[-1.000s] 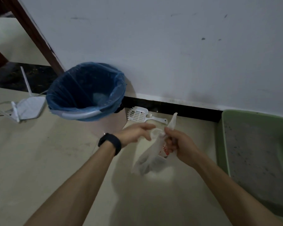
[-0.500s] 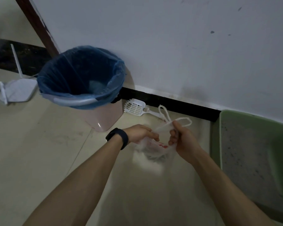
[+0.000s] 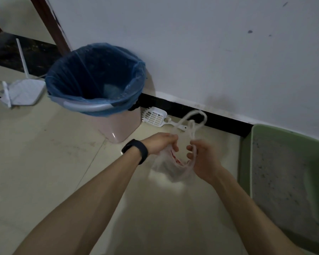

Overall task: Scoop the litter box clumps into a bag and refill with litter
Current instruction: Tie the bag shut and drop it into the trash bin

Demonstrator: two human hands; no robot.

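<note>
A thin white plastic bag (image 3: 173, 168) with red print hangs between my hands above the floor. My left hand (image 3: 161, 143), with a black band on its wrist, grips the bag's left rim. My right hand (image 3: 203, 159) pinches the right rim, and the bag's loop handles (image 3: 193, 122) stick up above it. The bag's mouth is held a little apart. A green litter box (image 3: 247, 153) with grey litter lies on the floor at the right. A white slotted scoop (image 3: 155, 117) lies by the wall, behind my hands.
A pink bin (image 3: 122, 126) lined with a blue bag (image 3: 92, 76) stands left of the scoop against the wall. A white router (image 3: 20, 91) with antennas sits on the floor at the far left. A dark wooden post rises behind the bin.
My hands have drawn the bag's rim apart, so its mouth has widened and its handles have come up. The view has shifted a little.
</note>
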